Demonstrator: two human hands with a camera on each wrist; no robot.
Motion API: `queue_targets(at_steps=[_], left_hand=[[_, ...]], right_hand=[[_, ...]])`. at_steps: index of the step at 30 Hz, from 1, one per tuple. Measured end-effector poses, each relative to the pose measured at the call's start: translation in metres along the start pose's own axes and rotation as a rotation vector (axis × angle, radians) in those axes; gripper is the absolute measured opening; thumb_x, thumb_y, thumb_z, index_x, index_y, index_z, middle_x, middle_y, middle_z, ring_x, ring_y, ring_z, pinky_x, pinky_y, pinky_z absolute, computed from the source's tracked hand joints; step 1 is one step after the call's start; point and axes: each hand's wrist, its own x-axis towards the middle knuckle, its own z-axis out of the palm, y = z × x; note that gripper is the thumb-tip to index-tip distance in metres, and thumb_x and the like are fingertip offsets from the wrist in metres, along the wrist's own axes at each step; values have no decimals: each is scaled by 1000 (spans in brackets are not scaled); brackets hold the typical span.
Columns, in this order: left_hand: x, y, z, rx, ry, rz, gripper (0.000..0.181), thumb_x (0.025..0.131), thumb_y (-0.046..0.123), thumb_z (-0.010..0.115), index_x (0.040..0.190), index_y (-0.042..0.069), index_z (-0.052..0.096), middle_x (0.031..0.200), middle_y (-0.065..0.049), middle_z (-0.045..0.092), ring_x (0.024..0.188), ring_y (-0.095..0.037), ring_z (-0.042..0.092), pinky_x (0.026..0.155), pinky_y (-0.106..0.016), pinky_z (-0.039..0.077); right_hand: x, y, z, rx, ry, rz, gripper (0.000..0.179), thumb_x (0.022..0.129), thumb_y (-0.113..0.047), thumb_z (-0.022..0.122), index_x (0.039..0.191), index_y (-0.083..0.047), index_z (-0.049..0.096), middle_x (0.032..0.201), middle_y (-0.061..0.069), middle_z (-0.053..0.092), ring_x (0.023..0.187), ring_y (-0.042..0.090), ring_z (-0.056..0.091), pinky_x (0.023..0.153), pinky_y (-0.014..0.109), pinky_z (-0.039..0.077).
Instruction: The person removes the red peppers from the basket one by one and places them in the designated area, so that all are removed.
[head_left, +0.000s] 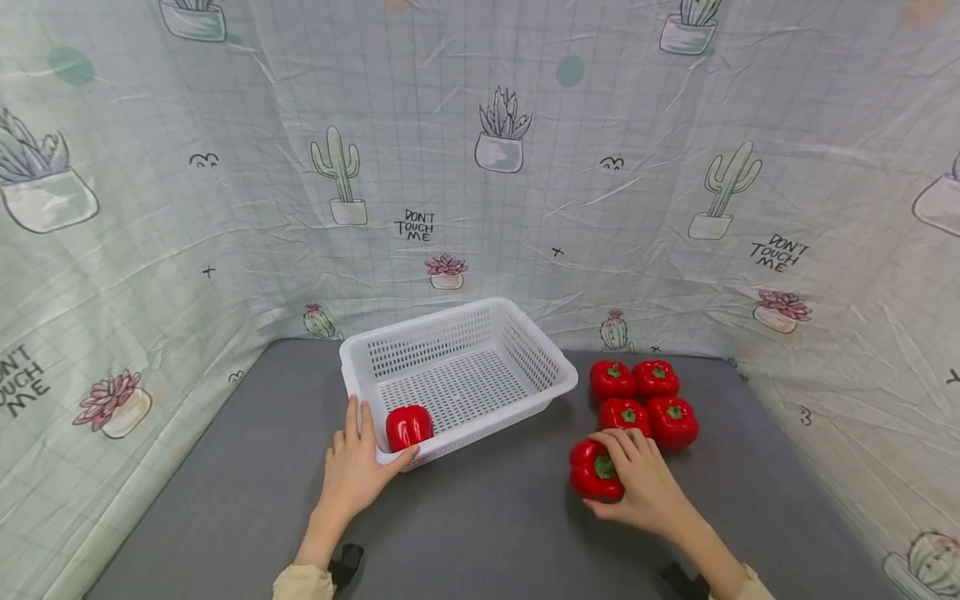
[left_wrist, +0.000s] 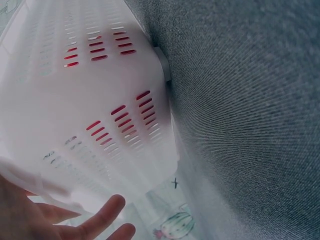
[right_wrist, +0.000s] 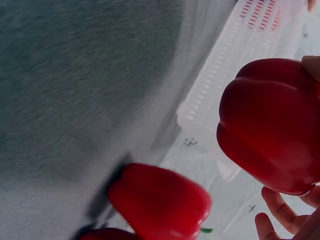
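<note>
My right hand [head_left: 641, 483] grips a red bell pepper [head_left: 587, 468], thumb below and fingers over the top, with its green stem facing the palm. In the right wrist view this bell pepper [right_wrist: 270, 125] hangs clear of the grey tabletop. My left hand [head_left: 356, 467] rests at the near left corner of a white perforated basket [head_left: 480, 429], its thumb along the front rim and its fingers straight and spread by the left side. One red bell pepper [head_left: 409, 427] lies inside the basket at that corner; its red shows through the slots in the left wrist view.
Several red bell peppers, among them a back one [head_left: 612, 380] and a right one [head_left: 672, 422], stand in a cluster right of the basket, just beyond my right hand. A cactus-print cloth [head_left: 525, 217] walls the back and sides of the grey table [head_left: 480, 533].
</note>
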Motion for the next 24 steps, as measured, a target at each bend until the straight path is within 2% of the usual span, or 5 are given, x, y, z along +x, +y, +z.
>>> queue_targets(at_steps=[9,15,24], left_hand=[[0,1,0,7,10,15,104,71,60,61,141,-4,18,149,-22,9,107,-45,41,85,-60,37],[-1,-1,2,21,10,16,105,71,64,58,141,-4,17,149,-21,9,106,-45,42,83,-60,38],[0,-1,1,20,14,12,105,71,62,59,141,-4,17,149,-21,9,105,-45,43,83,-60,38]], right_hand=[[-13,15,2,-40,11,51,84,37,-43,88,107,-11,51,96,1,55,85,14,45,68,34,43],[-18,20,0,-63,-9,85,86,37,-41,88,107,-9,51,97,4,56,85,16,44,68,37,44],[-24,30,-1,-102,13,99,85,38,-41,88,106,-8,51,95,7,55,86,19,43,65,38,43]])
